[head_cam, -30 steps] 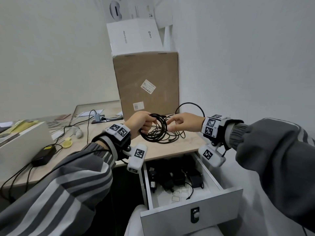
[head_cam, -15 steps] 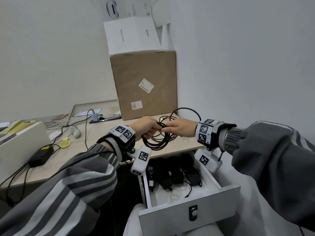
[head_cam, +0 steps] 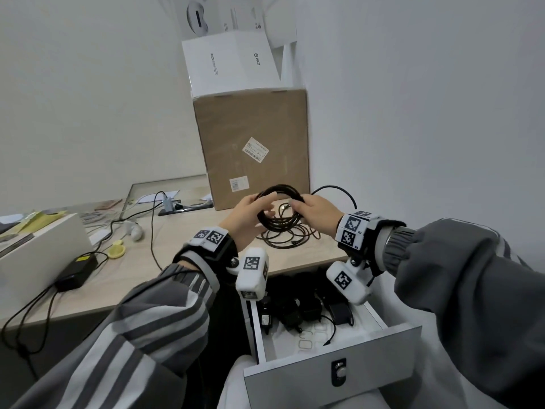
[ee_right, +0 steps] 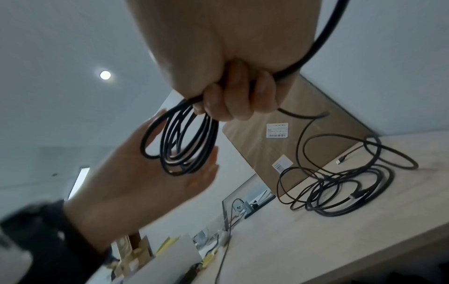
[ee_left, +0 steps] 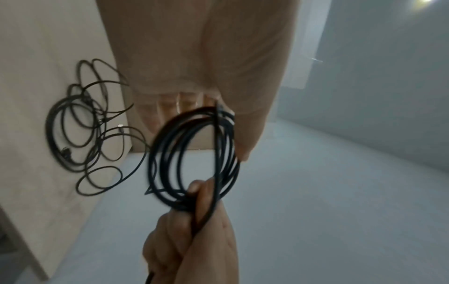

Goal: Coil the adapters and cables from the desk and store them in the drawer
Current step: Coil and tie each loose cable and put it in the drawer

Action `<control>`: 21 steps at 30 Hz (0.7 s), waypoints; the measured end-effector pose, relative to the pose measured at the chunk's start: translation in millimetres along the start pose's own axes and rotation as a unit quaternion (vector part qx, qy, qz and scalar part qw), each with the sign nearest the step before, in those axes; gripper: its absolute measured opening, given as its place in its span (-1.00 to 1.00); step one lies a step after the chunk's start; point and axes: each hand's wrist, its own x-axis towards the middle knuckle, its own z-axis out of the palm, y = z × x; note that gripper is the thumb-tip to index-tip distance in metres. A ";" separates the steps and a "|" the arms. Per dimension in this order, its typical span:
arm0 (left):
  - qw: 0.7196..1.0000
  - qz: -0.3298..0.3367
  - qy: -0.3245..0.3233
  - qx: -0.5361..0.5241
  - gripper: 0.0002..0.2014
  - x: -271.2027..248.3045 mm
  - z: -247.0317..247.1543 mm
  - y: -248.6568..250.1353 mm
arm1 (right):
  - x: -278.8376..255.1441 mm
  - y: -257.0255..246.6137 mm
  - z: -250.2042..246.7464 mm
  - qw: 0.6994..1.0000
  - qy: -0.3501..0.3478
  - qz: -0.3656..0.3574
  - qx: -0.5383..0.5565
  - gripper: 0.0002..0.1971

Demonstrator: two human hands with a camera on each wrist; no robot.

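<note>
A black cable (head_cam: 280, 188) wound into a coil of several loops hangs in the air between both hands, above the desk's right end. My left hand (head_cam: 250, 215) holds its left side, thumb over the loops and fingers inside the ring; the same coil (ee_left: 194, 153) fills the left wrist view. My right hand (head_cam: 315, 209) grips the right side with curled fingers (ee_right: 238, 100). A loose tail (head_cam: 333, 188) arcs away behind the right wrist. More black cables (head_cam: 283, 239) lie tangled on the desk below. The open drawer (head_cam: 295, 388) holds several black adapters (head_cam: 298, 308).
A tall cardboard box (head_cam: 253, 143) with a white box (head_cam: 230, 63) on top stands just behind the hands. To the left lie a black power brick (head_cam: 76, 270), a grey hub with cords (head_cam: 168, 202), a yellow item (head_cam: 116, 250) and a white case (head_cam: 38, 252).
Both hands have lifted the coil higher off the cable pile. The right hand went from pinching near the left hand to gripping the coil's right side.
</note>
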 end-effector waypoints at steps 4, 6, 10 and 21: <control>0.995 0.010 0.027 -0.096 -0.81 -1.6 21.8 -17.6 | 8.6 1.9 12.1 0.996 0.069 0.047 -0.020 -0.59; 0.978 0.025 0.108 -0.175 -0.82 3.0 30.6 -14.2 | 8.7 2.5 19.2 0.994 0.087 0.063 -0.027 -0.64; 0.950 0.015 0.119 -0.288 -0.76 7.3 31.7 0.8 | 4.8 3.2 22.3 0.993 0.087 0.060 -0.043 -0.63; 0.969 0.039 0.126 -0.211 -0.65 5.7 9.9 16.3 | -16.4 7.0 10.7 0.994 -0.083 -0.059 -0.033 -0.70</control>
